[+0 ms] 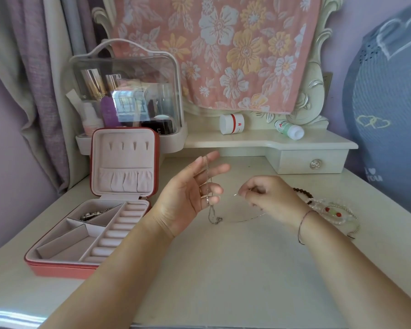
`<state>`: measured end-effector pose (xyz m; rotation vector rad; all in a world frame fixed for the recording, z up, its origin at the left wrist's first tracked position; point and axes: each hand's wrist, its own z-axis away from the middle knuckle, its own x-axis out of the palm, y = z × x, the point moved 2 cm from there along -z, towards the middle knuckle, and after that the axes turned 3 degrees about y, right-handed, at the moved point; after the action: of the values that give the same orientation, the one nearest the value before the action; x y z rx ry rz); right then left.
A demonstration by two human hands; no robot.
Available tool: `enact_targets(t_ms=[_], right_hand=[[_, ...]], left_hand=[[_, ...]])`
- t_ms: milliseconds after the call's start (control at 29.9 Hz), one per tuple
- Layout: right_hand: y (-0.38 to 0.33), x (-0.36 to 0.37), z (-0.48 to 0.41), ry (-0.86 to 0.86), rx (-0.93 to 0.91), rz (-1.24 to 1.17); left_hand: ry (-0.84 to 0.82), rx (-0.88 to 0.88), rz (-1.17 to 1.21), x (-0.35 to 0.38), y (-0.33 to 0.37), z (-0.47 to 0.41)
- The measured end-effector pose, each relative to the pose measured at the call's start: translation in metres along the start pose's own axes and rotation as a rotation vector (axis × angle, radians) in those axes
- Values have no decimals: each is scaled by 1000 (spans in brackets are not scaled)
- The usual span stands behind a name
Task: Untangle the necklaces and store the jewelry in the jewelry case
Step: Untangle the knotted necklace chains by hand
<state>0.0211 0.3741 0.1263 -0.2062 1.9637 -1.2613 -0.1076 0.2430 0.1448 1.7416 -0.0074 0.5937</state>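
Draping over the left hand (188, 193), a thin silver necklace (211, 213) bunches below.

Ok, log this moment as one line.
left hand: silver chain draped across it | right hand: pinches chain end | jewelry case: open
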Motion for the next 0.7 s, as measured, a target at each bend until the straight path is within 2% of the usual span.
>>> enact_targets(t_ms=[134,267,501,602,702], right_hand=[[-5,8,6,-136,-67,18],[-11,11,7,-188,-56,-201],[-14,19,12,-283,33,-394],[-13,21,12,-293,91,-468],[-15,14,7,-221,187,-681]], left_hand=[[-85,-18,19,1,-2,1],[-156,-55,46,4,-6,1],[-215,-83,88,5,-6,-1],[-197,-83,92,4,-7,-2],[-88,-90,122,0,-5,-4]])
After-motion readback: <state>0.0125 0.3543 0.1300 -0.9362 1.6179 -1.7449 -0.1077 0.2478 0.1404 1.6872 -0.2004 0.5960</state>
